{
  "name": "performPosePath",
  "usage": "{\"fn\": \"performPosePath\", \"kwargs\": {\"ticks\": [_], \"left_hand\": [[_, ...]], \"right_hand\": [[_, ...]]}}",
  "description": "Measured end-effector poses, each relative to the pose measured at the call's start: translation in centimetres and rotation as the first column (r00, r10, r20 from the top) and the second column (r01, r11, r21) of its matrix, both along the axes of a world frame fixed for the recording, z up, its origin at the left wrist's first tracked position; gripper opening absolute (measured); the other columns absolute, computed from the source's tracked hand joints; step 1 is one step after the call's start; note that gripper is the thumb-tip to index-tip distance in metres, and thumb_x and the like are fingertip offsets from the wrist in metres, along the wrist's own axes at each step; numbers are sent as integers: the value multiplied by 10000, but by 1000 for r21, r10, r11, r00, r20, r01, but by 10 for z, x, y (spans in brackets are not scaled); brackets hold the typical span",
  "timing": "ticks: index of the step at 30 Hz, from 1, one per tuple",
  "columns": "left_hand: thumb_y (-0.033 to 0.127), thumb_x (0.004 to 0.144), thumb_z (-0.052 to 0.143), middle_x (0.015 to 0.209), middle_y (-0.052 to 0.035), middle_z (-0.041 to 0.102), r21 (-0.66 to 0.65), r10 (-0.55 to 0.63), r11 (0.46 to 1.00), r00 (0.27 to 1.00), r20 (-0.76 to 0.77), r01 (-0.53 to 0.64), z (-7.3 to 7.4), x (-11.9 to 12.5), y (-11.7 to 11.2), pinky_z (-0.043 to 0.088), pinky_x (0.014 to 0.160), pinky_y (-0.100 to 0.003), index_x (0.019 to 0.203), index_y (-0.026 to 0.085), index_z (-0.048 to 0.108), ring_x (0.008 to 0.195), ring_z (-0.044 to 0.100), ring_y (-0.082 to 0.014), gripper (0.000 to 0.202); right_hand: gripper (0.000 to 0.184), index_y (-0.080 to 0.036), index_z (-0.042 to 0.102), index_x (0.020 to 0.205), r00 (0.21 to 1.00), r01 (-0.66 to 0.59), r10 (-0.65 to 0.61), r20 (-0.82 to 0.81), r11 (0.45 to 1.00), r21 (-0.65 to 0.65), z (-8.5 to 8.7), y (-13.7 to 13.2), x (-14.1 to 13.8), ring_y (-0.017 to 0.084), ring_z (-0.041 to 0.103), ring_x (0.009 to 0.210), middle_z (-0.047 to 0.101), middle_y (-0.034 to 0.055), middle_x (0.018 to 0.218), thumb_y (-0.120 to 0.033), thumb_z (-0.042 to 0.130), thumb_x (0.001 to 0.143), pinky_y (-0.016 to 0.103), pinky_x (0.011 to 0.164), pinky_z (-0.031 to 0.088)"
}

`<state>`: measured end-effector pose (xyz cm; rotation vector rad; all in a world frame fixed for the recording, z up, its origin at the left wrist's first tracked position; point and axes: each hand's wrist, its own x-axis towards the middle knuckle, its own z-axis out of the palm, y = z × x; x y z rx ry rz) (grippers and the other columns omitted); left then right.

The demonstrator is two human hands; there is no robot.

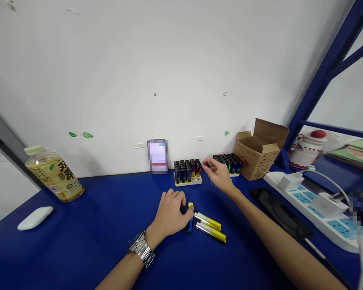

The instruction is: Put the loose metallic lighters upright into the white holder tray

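Note:
My left hand [171, 213], with a metal watch on the wrist, rests on the blue table [93, 225] with its fingers curled over a blue and yellow lighter [190, 219]. Two yellow lighters [210, 227] lie flat just right of it. My right hand [219, 174] reaches toward the wall and pinches a purple lighter [205, 165] between two white trays. The left tray [187, 171] and the right tray [230, 163] each hold several upright dark lighters.
An open cardboard box [258, 151] stands right of the trays. A black phone [280, 213] and a white power strip [317, 207] lie at the right. A tea bottle [54, 173] and a white mouse [35, 217] sit at the left. A small card [157, 156] leans on the wall.

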<state>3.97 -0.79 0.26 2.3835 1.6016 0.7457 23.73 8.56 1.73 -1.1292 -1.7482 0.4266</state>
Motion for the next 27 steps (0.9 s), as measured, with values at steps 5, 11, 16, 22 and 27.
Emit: {"fn": "performPosePath", "kwargs": {"ticks": [5,11,16,22,27], "left_hand": [[309,732,540,659,-13,568,-96,-44,995,997,-66,38,5,3,-2,287,662,-342,623,205,422,715,460,-203,191],[274,742,528,712,-5,595,-116,36,992,999,-34,-40,3,1,2,313,697,-336,671,201,471,759,496,-200,117],[349,847,468,811,-25,628,-43,135,990,991,17,-135,-2,0,5,338,729,-342,849,199,538,826,530,-212,165],[302,739,543,770,-37,632,5,287,957,949,-130,-289,2,4,0,325,714,-370,728,200,524,830,535,-253,105],[302,777,504,751,-47,634,-33,222,972,958,-179,-231,-1,3,2,337,688,-368,706,197,512,814,548,-260,127]], "right_hand": [[263,-161,574,1103,943,-113,70,324,987,115,-12,5,-4,198,618,786,666,103,966,-208,433,885,306,718,459],[301,-178,544,1196,821,-26,-35,569,995,99,-3,6,-13,204,618,834,644,104,967,-170,408,927,271,708,434],[384,-221,498,1298,693,23,-90,716,994,103,6,-1,-22,198,615,783,616,109,1002,-181,364,940,259,639,401],[255,-175,628,912,768,87,-61,638,996,-10,12,-32,-26,173,585,648,644,54,745,-368,464,887,250,562,325],[224,-191,532,539,618,-203,503,604,844,-496,18,-54,-17,122,499,508,570,-15,540,-316,675,659,234,486,275]]}}
